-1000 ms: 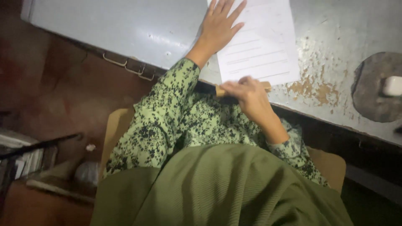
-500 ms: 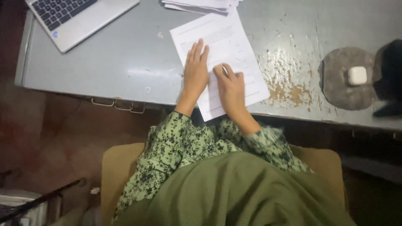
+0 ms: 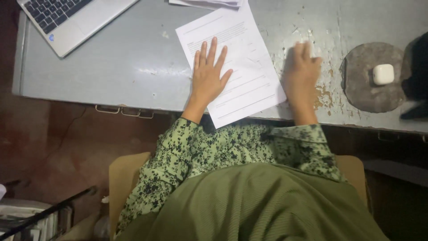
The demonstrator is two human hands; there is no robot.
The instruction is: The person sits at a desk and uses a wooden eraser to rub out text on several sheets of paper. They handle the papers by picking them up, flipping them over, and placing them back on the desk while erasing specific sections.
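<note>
A white printed sheet of paper [image 3: 240, 49] lies tilted on the grey metal desk [image 3: 111, 67], its near corner hanging over the desk's front edge. My left hand [image 3: 208, 73] rests flat on the sheet's left side, fingers spread. Blurred by motion, my right hand [image 3: 302, 71] lies on the bare worn desktop just right of the sheet, fingers together, with nothing visible in it. Both sleeves are green with a dark floral print.
An open silver laptop [image 3: 71, 18] sits at the far left. More papers [image 3: 209, 2] lie at the top edge. On a round grey pad [image 3: 363, 93] at the right sits a small white earbud case [image 3: 383, 74], beside a dark object [image 3: 417, 76]. A tan chair seat [image 3: 129, 174] is beneath me.
My right hand has slid off the sheet to the right onto the bare desk. The left hand stays flat on the paper. The view has tilted up toward the desk.
</note>
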